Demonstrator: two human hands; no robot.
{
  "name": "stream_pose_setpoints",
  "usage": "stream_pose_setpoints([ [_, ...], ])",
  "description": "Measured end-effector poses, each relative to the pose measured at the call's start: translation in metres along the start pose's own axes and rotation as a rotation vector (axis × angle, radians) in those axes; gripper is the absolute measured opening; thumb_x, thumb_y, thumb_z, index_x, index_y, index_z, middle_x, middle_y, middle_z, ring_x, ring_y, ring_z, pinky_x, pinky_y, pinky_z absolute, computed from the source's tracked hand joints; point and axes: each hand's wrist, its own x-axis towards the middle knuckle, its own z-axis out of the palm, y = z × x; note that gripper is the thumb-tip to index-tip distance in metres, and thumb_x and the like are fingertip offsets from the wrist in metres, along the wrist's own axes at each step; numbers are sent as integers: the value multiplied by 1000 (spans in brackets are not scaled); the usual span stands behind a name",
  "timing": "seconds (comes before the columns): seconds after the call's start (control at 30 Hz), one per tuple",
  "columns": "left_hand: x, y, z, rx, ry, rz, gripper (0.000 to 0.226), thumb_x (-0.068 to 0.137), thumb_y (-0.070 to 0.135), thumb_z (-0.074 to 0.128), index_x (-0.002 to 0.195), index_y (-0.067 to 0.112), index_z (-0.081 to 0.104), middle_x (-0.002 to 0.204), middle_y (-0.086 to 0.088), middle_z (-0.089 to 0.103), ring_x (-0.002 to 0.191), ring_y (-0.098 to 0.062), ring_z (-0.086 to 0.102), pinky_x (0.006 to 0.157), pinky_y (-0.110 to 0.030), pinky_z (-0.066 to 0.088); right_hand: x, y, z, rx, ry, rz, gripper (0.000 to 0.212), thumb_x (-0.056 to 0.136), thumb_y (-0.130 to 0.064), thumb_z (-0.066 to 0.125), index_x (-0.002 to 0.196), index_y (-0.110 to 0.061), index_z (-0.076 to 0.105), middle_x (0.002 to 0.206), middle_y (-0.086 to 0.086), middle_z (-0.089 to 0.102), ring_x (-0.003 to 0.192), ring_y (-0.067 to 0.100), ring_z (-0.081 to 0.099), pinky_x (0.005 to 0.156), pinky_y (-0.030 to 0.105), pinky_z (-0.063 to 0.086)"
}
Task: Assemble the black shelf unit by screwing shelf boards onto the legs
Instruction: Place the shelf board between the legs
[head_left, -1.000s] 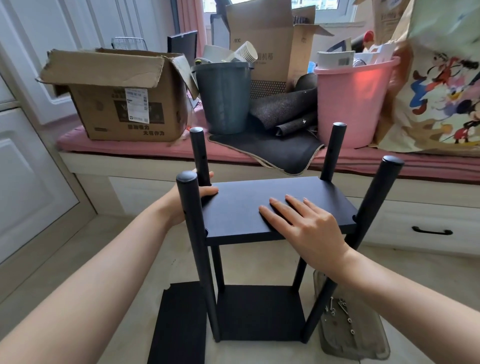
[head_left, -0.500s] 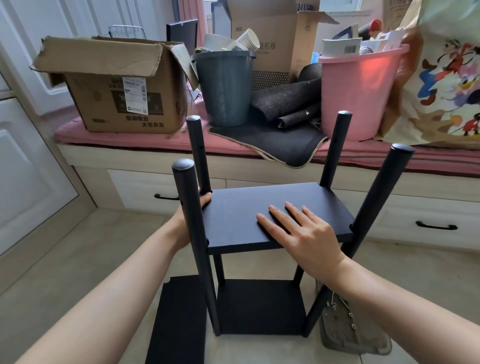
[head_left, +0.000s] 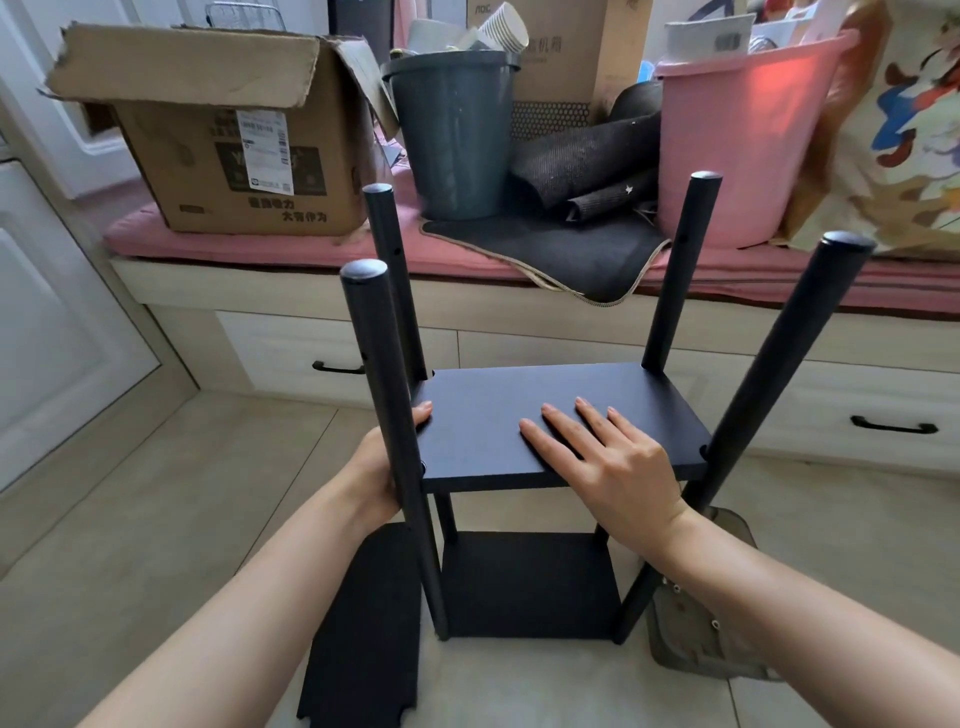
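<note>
four black legs (head_left: 387, 415) stand at frame centre, holding a bottom board (head_left: 530, 584) and the middle shelf board (head_left: 545, 410). your right hand (head_left: 613, 457) lies flat and relaxed on it; your left hand (head_left: 384, 467) grips its left edge. it looks stiff and light, so hold the edges. lower right, a clear bag (head_left: 696, 639) holds screws; a spare board (head_left: 363, 634) lies lower left.

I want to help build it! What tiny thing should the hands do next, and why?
Probably take a screw from the bag with the right hand. The board sits level between the four legs, the left hand steadying its side edge, and the right hand only lies flat on top.
</note>
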Motion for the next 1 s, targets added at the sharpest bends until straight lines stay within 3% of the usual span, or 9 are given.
stream_pose_setpoints([
  [0.1,-2,-8,-2,11,-6,24,27,100,33,58,111,12,69,93,-1,79,81,-16,74,73,-29,52,-2,-2,1,-1,6,13,40,103,-6,37,128,-19,65,120,11,70,103,39,69,78,49,59],
  [0.23,-7,-17,-1,19,13,65,26,101,35,55,110,13,66,85,2,77,74,-12,72,69,-28,49,-6,-4,4,-1,-5,18,39,103,-8,39,131,-19,64,122,13,69,104,39,68,79,49,59],
  [0.37,-4,-23,-1,-2,61,101,33,101,36,54,118,10,64,95,-4,76,88,-21,70,73,-30,51,-9,-6,9,1,-14,20,37,102,-8,43,131,-19,64,122,13,68,105,40,68,80,49,59],
  [0.5,-4,-28,1,-21,82,105,29,102,36,52,116,14,65,96,-2,78,91,-20,72,72,-29,53,-11,-4,10,-4,-19,-6,37,102,-8,42,131,-19,63,123,14,68,105,41,68,80,49,59],
  [0.7,-5,-36,-4,-1,139,53,41,100,40,56,129,12,63,123,-13,72,118,-33,66,96,-41,51,-18,-8,18,-9,-7,-15,36,102,-8,44,129,-19,65,121,12,69,104,39,68,80,48,59],
  [0.8,-4,-44,-6,-6,165,53,41,101,39,54,129,10,63,125,-16,70,123,-38,62,105,-49,46,-21,-9,19,-5,-15,-23,35,103,-9,44,129,-18,65,122,11,69,106,37,67,85,49,57],
  [1.0,-7,-51,-3,-61,210,109,38,103,33,53,129,8,63,124,-16,70,115,-33,66,87,-40,53,-20,-7,16,2,-58,-2,38,98,-6,47,132,-16,61,126,11,66,109,35,64,95,50,51],
])
